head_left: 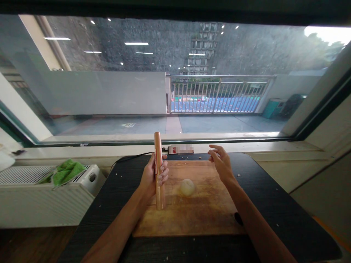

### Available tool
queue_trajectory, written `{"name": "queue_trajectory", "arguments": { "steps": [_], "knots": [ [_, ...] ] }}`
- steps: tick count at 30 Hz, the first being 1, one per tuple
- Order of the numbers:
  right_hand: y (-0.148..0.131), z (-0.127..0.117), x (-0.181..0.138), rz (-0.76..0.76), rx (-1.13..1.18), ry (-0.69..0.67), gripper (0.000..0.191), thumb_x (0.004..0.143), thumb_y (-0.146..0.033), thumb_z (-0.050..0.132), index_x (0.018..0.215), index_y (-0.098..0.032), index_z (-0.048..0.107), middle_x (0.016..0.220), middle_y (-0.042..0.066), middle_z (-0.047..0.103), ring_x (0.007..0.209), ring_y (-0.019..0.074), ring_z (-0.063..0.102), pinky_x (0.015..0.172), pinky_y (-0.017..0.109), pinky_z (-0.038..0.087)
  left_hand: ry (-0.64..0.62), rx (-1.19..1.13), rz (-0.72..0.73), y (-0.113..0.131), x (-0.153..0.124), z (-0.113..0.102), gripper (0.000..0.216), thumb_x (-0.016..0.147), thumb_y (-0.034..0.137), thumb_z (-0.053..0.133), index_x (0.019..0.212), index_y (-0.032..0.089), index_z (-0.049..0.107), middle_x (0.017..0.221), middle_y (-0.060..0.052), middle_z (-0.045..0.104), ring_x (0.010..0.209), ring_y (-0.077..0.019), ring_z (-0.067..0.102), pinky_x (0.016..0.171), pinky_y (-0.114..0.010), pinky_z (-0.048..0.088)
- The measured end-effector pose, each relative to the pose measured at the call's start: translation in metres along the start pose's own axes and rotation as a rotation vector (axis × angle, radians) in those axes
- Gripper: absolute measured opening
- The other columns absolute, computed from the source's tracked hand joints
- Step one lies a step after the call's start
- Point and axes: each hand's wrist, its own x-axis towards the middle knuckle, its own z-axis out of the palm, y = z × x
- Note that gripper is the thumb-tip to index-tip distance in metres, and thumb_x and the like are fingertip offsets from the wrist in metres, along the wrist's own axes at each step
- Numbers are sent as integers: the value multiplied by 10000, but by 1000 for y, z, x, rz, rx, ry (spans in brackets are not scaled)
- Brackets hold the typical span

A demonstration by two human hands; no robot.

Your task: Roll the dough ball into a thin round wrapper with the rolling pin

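Note:
My left hand (pixel 150 174) is wrapped around a wooden rolling pin (pixel 159 195), held nearly upright over the left part of a wooden cutting board (pixel 192 221). White flour or dough bits mark its fingertips. A round ball of pale dough (pixel 187 187) rests on the board between my hands. Above the board's far right corner, my right hand (pixel 221 163) holds nothing, its index finger stretched out and the other fingers partly bent.
The board lies on a dark table (pixel 276 219) scattered with small pale crumbs. Behind it, a small box-like item (pixel 173 150) and a black cable (pixel 134 157) lie by the windowsill (pixel 236 147). A green cloth (pixel 67 172) drapes over a white radiator (pixel 41 204) at left.

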Motion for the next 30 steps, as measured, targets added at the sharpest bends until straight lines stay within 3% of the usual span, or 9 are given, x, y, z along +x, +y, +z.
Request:
{"name": "queue_trajectory", "arguments": {
  "steps": [5, 9, 15, 18, 22, 26, 30],
  "knots": [
    [-1, -1, 0, -3, -25, 8, 459, 821, -540, 789, 1157, -230, 740, 889, 10, 711, 645, 157, 629, 650, 334, 530, 5, -66, 20, 1, -2, 11, 219, 1055, 289, 703, 1146, 90, 719, 793, 5, 604, 545, -78, 532, 432, -177, 459],
    [0, -2, 1, -17, -52, 2, 497, 828, -572, 799, 1177, -220, 761, 901, 31, 728, 663, 174, 652, 649, 345, 538, 81, -70, 49, -1, -3, 12, 265, 960, 245, 853, 1143, 138, 695, 956, -24, 694, 674, -74, 618, 541, -168, 552],
    [0, -2, 0, -23, -61, -8, 538, 818, -611, 808, 1183, -217, 776, 910, 42, 733, 689, 188, 669, 652, 345, 540, -7, 31, 43, -4, -6, 4, 547, 757, 337, 1061, 1081, 157, 659, 811, 77, 582, 487, 8, 446, 388, -96, 369],
    [-2, -1, -1, -23, -57, -29, 521, 818, -607, 798, 1166, -220, 774, 914, 34, 722, 683, 182, 669, 645, 335, 531, -27, 2, 14, -3, -3, -2, 483, 860, 433, 994, 1094, 176, 657, 713, 119, 500, 393, 19, 326, 346, -98, 300],
    [-3, -1, -1, -3, -48, -26, 482, 811, -571, 791, 1142, -222, 773, 904, 18, 701, 663, 171, 664, 639, 326, 524, -142, -67, -97, 1, 2, -9, 390, 1065, 557, 741, 1056, 171, 683, 588, 133, 333, 330, -21, 220, 295, -137, 193],
    [-2, -1, 0, -28, -61, -20, 471, 821, -583, 783, 1131, -229, 775, 901, 24, 708, 670, 175, 661, 636, 324, 522, -144, -51, -105, 5, 0, -2, 304, 1104, 452, 688, 1056, 153, 701, 651, 85, 446, 369, -28, 292, 311, -145, 215],
    [-2, -1, -1, -28, -69, -21, 456, 827, -572, 775, 1122, -225, 779, 906, 27, 711, 676, 179, 666, 646, 331, 524, -93, 4, -44, 3, -6, 13, 326, 1007, 362, 832, 1216, 138, 721, 759, 36, 568, 478, -34, 400, 384, -136, 308]
  ]
}}
